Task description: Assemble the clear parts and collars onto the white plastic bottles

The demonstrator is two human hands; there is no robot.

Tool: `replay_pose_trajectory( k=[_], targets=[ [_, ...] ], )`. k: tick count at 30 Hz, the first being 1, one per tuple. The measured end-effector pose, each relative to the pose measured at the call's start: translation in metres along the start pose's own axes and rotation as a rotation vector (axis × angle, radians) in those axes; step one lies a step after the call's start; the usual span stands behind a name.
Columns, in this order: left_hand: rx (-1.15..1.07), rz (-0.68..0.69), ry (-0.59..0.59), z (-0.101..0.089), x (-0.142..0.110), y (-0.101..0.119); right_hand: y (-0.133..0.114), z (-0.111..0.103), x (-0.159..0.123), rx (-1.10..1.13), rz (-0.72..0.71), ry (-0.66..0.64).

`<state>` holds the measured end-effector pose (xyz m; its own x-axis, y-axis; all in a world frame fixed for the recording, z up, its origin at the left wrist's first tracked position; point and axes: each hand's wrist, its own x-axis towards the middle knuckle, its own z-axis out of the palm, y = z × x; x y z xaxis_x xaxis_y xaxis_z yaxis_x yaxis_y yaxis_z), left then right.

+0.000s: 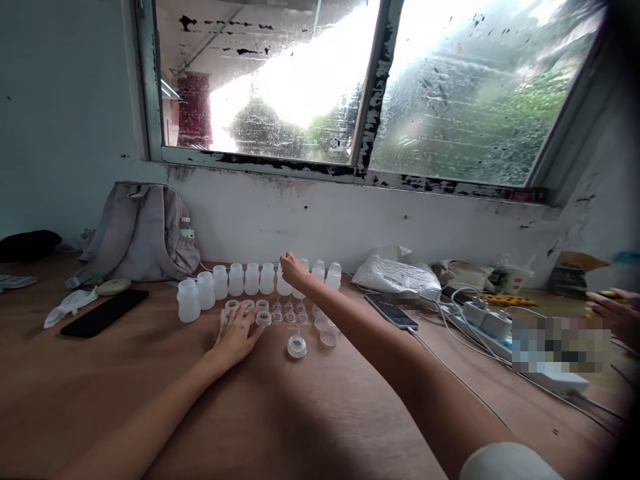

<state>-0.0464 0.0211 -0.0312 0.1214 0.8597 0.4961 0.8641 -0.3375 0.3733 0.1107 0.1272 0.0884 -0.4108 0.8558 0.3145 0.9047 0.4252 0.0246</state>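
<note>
A row of frosted baby bottles [235, 280] stands along the back of the table, the leftmost bottle [189, 303] nearer to me. My right hand [294, 272] is closed at the top of a bottle [283, 285] in the right part of the row; what its fingers pinch is hidden. My left hand [237, 330] lies over the clear ring collars [263, 318], fingers spread and touching some of them. Beside the collars are several small clear teats [289, 315]. A ring collar with a teat [297, 346] sits alone closer to me. Clear caps [329, 335] lie partly behind my right forearm.
A grey backpack [137, 233] leans at the back left, near a black phone [105, 313]. On the right are a plastic package [400, 273], a charging phone [391, 311] and a power strip [555, 379] with cables. Another person's hand [617, 310] shows at the right edge.
</note>
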Motion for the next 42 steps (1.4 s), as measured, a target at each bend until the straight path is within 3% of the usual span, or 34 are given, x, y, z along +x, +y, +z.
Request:
replay_pose_trajectory(
  k=[3, 10, 17, 23, 26, 29, 31, 35, 38, 42],
  targets=[
    [0.011, 0.018, -0.055, 0.006, -0.003, 0.000, 0.001, 0.014, 0.015, -0.013, 0.087, -0.035],
    [-0.121, 0.138, -0.014, 0.000, -0.002, 0.008, 0.010, 0.033, 0.027, -0.024, 0.151, -0.063],
    [-0.267, 0.442, -0.149, -0.012, -0.011, 0.032, 0.017, 0.041, 0.030, -0.008, 0.114, -0.037],
    [-0.197, 0.514, -0.193, -0.016, -0.015, 0.038, 0.013, 0.032, 0.023, 0.015, 0.060, 0.072],
    [-0.146, 0.492, -0.186, -0.015, -0.014, 0.036, 0.005, 0.020, 0.005, 0.020, 0.022, 0.175],
    [-0.094, 0.449, -0.180, -0.013, -0.013, 0.032, -0.005, 0.019, -0.039, 0.031, -0.058, 0.247],
    [-0.079, 0.430, -0.168, -0.012, -0.012, 0.030, -0.008, 0.027, -0.079, 0.083, -0.173, 0.294],
    [-0.073, 0.422, -0.161, -0.011, -0.012, 0.029, -0.007, 0.055, -0.145, 0.142, -0.184, 0.232],
    [-0.082, 0.442, -0.189, -0.011, -0.012, 0.030, -0.003, 0.071, -0.161, 0.229, -0.138, 0.172],
    [-0.093, 0.495, -0.223, -0.016, -0.012, 0.033, 0.001, 0.077, -0.154, 0.368, -0.178, 0.132]
  ],
)
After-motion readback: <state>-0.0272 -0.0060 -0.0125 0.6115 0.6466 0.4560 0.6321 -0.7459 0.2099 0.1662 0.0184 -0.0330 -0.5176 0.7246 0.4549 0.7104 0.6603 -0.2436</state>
